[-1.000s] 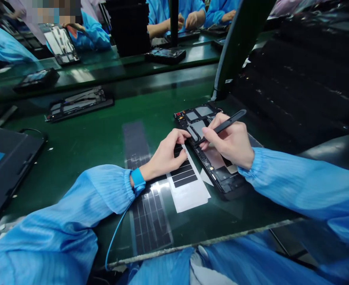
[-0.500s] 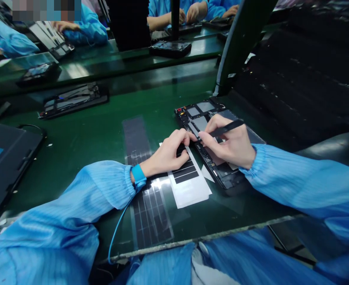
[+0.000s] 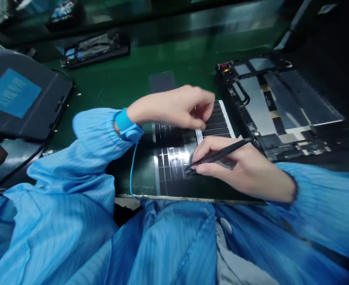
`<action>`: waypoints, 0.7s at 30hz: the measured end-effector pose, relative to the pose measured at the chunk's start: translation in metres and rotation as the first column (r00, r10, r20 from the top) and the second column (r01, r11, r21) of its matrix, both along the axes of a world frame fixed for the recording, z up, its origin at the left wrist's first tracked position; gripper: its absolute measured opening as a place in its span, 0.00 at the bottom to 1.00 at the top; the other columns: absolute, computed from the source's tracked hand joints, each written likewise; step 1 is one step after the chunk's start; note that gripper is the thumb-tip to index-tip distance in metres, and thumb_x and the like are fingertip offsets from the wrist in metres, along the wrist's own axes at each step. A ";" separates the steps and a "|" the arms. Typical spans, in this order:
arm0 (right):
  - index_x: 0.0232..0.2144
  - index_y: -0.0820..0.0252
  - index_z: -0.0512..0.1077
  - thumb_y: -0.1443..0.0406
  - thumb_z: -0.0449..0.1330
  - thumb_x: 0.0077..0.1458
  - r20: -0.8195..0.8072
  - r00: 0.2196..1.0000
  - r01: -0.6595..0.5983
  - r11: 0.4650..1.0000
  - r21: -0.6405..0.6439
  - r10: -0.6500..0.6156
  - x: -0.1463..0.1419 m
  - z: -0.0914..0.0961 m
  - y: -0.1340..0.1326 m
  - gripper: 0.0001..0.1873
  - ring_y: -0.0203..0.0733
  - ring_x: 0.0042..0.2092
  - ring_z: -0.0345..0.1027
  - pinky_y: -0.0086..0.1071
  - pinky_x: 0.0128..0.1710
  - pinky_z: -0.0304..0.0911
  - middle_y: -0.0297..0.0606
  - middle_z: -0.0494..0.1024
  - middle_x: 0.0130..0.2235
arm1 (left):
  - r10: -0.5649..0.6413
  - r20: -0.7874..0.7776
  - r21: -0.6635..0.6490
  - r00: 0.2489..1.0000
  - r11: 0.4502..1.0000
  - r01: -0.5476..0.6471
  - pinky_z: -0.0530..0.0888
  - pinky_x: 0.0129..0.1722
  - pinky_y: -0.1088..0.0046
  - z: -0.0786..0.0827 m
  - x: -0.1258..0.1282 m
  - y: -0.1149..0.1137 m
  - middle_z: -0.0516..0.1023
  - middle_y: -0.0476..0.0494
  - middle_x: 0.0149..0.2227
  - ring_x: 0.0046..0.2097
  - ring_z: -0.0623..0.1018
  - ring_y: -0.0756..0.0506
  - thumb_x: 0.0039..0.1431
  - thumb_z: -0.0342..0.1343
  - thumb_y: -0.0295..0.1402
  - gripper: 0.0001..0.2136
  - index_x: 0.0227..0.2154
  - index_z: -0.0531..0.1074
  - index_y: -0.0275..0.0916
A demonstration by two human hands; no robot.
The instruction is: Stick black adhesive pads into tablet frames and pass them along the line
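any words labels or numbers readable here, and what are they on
Nothing can be read for certain.
Blue panel on the dark case: lines of small print, too blurred to read.
Pale labels on the opened tablet: too small to read.
White-backed strip of black pads: no print visible.
Black stylus in the right hand: no marks visible.

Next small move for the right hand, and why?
Probably bring the tip of the black pointed tool in the right hand over to the black strips on white backing and lift one strip's edge. Its tip now sits on the gridded dark film, while the left hand is gathered close above those strips, so they look like the likelier target.
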State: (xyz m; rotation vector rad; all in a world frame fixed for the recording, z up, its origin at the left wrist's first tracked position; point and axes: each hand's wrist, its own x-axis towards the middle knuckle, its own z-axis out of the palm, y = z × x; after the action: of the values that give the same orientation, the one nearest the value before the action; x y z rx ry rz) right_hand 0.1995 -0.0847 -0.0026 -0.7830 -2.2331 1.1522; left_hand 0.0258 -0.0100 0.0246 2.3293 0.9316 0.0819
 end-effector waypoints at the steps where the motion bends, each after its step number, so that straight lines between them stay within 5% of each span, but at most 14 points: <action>1: 0.30 0.62 0.70 0.64 0.58 0.54 -0.019 1.000 -0.017 1.000 -0.008 0.017 -0.004 -0.006 -0.001 0.05 0.35 0.33 0.68 0.29 0.33 0.64 0.35 0.74 0.31 | -0.043 -0.083 -0.081 0.996 0.996 0.036 0.67 0.35 0.71 0.000 -0.005 -0.005 0.69 0.51 0.27 0.32 0.71 0.47 0.44 0.58 0.30 0.06 0.27 0.69 0.38; 3: 0.30 0.63 0.70 0.64 0.58 0.54 -0.060 0.998 -0.029 1.000 0.006 0.029 -0.009 -0.015 -0.003 0.06 0.35 0.34 0.68 0.29 0.35 0.64 0.36 0.74 0.31 | -0.116 -0.212 -0.186 0.970 0.980 0.076 0.67 0.33 0.72 -0.004 -0.009 -0.015 0.67 0.52 0.25 0.30 0.70 0.48 0.36 0.63 0.34 0.10 0.24 0.70 0.38; 6: 0.28 0.63 0.69 0.66 0.59 0.54 -0.085 0.996 -0.040 0.999 0.007 0.040 -0.010 -0.020 -0.004 0.05 0.35 0.33 0.68 0.29 0.34 0.64 0.36 0.74 0.30 | -0.085 -0.278 -0.176 0.957 0.984 0.037 0.67 0.33 0.71 -0.014 -0.006 -0.023 0.66 0.52 0.26 0.31 0.69 0.47 0.27 0.66 0.35 0.16 0.24 0.70 0.38; 12: 0.29 0.63 0.69 0.67 0.60 0.52 -0.121 0.993 0.007 0.999 -0.047 -0.013 -0.011 -0.020 -0.006 0.03 0.35 0.34 0.69 0.29 0.36 0.65 0.36 0.74 0.31 | -0.024 -0.124 -0.243 0.992 0.970 -0.007 0.68 0.39 0.68 -0.022 -0.006 -0.021 0.66 0.52 0.23 0.35 0.70 0.45 0.35 0.63 0.35 0.11 0.23 0.70 0.39; 19: 0.26 0.61 0.70 0.65 0.60 0.53 -0.105 0.994 0.041 0.999 -0.009 -0.041 -0.015 -0.020 -0.010 0.06 0.36 0.33 0.70 0.30 0.35 0.67 0.35 0.75 0.29 | -0.079 -0.146 -0.244 0.986 0.969 0.042 0.69 0.34 0.73 -0.024 -0.006 -0.020 0.68 0.52 0.23 0.32 0.70 0.47 0.34 0.63 0.39 0.11 0.20 0.70 0.39; 21: 0.25 0.61 0.70 0.65 0.60 0.52 -0.111 0.990 0.092 0.995 0.023 -0.089 -0.012 -0.007 -0.009 0.07 0.35 0.33 0.70 0.29 0.34 0.67 0.35 0.75 0.29 | 0.040 -0.079 -0.149 0.996 0.988 -0.051 0.68 0.32 0.74 -0.024 -0.007 -0.023 0.69 0.52 0.22 0.30 0.69 0.48 0.32 0.63 0.39 0.11 0.19 0.70 0.39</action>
State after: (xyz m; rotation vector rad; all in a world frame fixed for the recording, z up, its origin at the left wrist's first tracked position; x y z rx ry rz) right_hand 0.1873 -0.0936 -0.0091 -0.7824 -2.0972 1.0918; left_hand 0.0192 -0.0332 0.0004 2.1853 0.9932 -0.0572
